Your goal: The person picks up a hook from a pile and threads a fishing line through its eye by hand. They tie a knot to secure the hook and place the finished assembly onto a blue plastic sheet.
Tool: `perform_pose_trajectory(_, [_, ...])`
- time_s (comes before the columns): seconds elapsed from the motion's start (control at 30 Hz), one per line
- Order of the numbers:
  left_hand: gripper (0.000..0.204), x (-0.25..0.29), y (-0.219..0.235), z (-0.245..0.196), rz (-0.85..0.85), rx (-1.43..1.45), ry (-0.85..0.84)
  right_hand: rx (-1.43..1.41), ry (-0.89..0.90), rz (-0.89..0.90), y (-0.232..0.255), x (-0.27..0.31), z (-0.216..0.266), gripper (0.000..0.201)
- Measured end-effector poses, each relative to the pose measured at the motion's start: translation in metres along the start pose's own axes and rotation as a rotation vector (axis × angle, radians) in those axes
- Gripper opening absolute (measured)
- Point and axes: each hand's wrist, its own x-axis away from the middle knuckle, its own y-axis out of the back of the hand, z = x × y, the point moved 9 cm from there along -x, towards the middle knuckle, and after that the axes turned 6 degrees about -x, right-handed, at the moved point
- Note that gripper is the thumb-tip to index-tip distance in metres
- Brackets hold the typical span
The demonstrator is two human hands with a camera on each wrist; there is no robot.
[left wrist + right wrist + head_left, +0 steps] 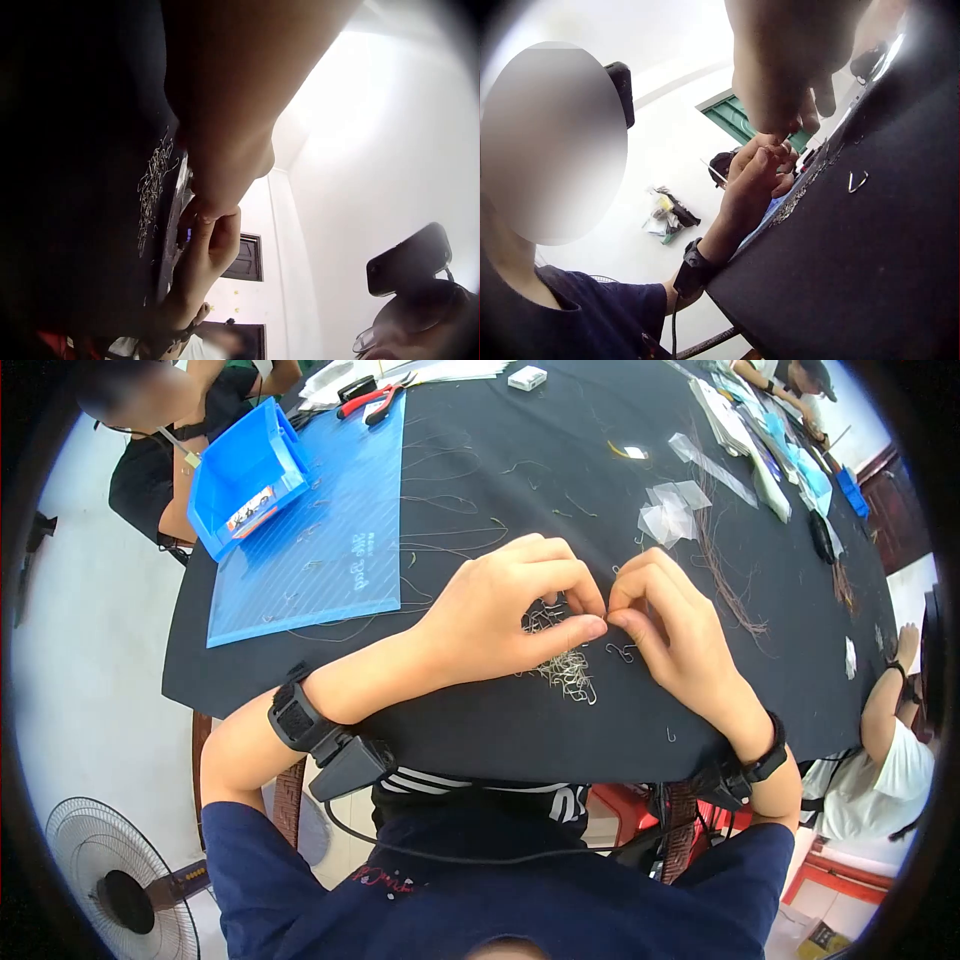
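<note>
Over the black-covered table [480, 730], my left hand [520, 595] and right hand [680, 625] meet fingertip to fingertip. The left thumb and forefinger pinch a tiny pale metal piece, apparently a fish hook [784, 148], in the right wrist view. My right thumb and forefinger pinch at the same spot; I cannot tell what is between them. Beneath and beside the left hand lies a heap of metal fish hooks [570, 675], partly hidden by that hand. A few loose hooks [622, 652] lie between the hands, and a single hook [671, 735] lies nearer the front edge.
To the left, a blue bin [245, 475] stands on a blue plastic sheet [340, 550], with red-handled pliers [370, 400] at its far end. Fine lines [455, 545] trail across the cloth. Clear plastic pieces [672, 512] and a brownish strand bundle [725, 580] lie right. Other people sit around.
</note>
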Motion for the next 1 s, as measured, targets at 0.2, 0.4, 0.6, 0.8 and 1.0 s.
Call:
perform_pose_trajectory(0.2, [0.008,-0.001,-0.002,-0.003,0.047,0.019,0.004,0.009,0.031,0.035,-0.004,0.002,0.005,0.016])
perform_pose_trajectory(0.4, [0.006,-0.001,-0.005,0.003,0.066,0.070,0.059,0.040,0.082,0.007,-0.002,0.002,0.009,0.017])
perform_pose_trajectory(0.6, [0.005,0.000,-0.001,0.009,0.014,0.127,0.144,-0.084,-0.039,-0.012,0.000,0.001,0.002,0.015])
perform_pose_trajectory(0.8, [0.011,0.000,-0.001,0.006,0.018,0.155,0.126,-0.197,-0.101,0.002,-0.003,0.002,-0.004,0.013])
perform_pose_trajectory(1.0, [0.014,0.001,-0.002,0.004,0.010,0.182,0.139,-0.329,-0.215,0.038,-0.009,0.003,-0.015,0.009])
